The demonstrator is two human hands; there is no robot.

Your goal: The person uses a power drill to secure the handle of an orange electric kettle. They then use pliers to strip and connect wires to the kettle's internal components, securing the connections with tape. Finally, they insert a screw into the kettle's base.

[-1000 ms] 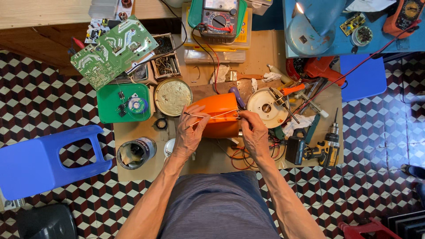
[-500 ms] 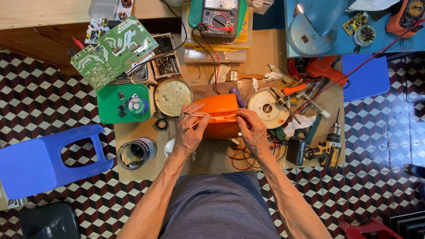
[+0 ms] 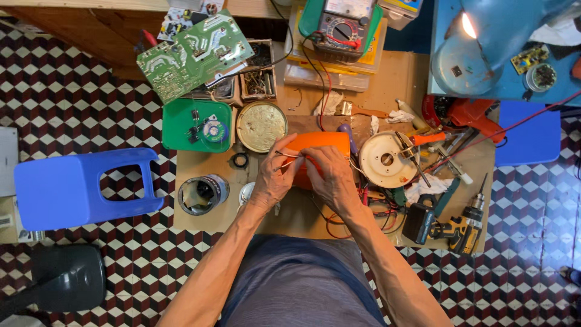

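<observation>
An orange plastic housing (image 3: 321,143) lies in the middle of the low wooden table (image 3: 387,79). Both hands rest over its near side. My left hand (image 3: 273,180) pinches thin pale wires (image 3: 286,156) between thumb and fingers at the housing's left end. My right hand (image 3: 331,179) covers the housing's front and grips it, fingers curled against the wires. Red and black wires (image 3: 336,224) trail from under the hands toward the table's near edge.
A green circuit board (image 3: 193,53), a green tray (image 3: 196,125), a round metal lid (image 3: 261,126) and a multimeter (image 3: 342,24) sit behind. A white disc (image 3: 387,160), screwdrivers and a cordless drill (image 3: 455,230) lie right. A blue stool (image 3: 85,188) stands left, a lamp (image 3: 484,36) back right.
Both hands have stayed on the orange housing; the fingers have shifted slightly along the thin wires. Nothing else has moved.
</observation>
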